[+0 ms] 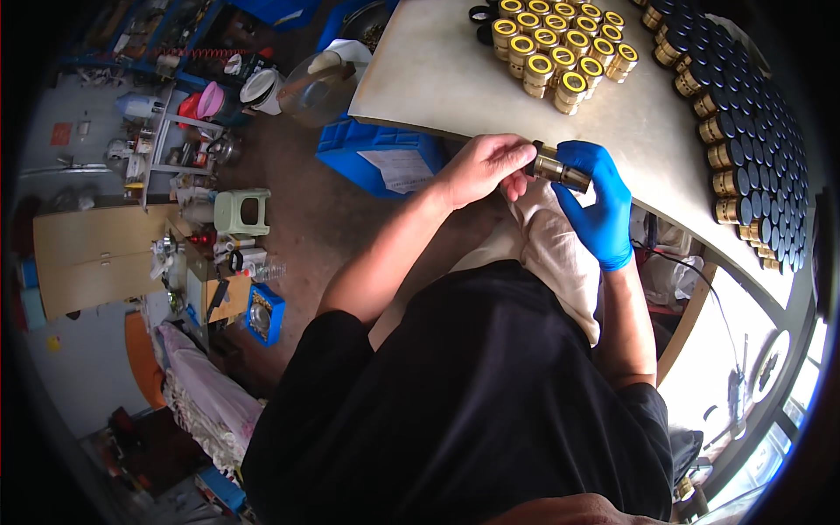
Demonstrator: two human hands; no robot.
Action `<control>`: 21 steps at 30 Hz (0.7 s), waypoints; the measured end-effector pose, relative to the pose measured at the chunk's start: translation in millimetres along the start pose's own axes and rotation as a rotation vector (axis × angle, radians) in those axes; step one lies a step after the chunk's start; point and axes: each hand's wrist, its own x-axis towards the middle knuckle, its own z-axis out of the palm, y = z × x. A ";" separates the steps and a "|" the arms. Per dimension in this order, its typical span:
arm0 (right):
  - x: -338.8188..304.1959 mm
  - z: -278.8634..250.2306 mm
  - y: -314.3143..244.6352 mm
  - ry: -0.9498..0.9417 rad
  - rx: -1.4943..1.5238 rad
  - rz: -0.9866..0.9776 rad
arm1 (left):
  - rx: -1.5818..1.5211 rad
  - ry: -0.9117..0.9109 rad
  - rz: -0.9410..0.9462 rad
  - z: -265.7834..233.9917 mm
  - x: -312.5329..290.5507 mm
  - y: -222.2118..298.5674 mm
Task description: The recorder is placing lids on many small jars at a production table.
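A brass cylindrical fitting (564,170) with a black end is held between my hands, just off the table's near edge. My bare left hand (486,168) pinches its black end with thumb and fingers. Around the other end curl the fingers of my right hand (605,206), which wears a blue glove. On the table (437,66) beyond stands a cluster of brass fittings (560,52) with yellow-ringed tops. A large group of similar fittings with black caps (752,149) lines the table's right side.
A black ring (479,14) lies beside the yellow-ringed cluster. Below the table's left corner sits a blue crate (350,157) with a paper sheet on it. A pale green stool (242,213) and a small blue bin (264,313) stand on the floor at left.
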 end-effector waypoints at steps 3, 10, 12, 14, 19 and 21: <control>-1.6 -0.9 -1.2 -0.029 -0.225 -0.240 | -0.097 -0.075 -0.148 -3.5 0.7 -0.6; -13.3 8.0 17.2 0.067 0.372 0.344 | 0.064 0.075 0.101 21.8 -5.1 3.5; -12.0 6.8 16.8 0.046 0.434 0.398 | 0.156 0.070 0.171 20.1 -4.0 -1.2; -13.4 9.3 16.2 0.077 0.385 0.291 | 0.156 0.042 0.177 17.6 -2.8 -2.6; -6.9 1.2 6.5 -0.012 -0.166 -0.219 | -0.004 -0.003 -0.148 5.4 -0.1 -0.5; -8.3 0.2 2.2 -0.062 -0.208 -0.261 | -0.124 -0.113 -0.247 -3.5 0.6 -4.5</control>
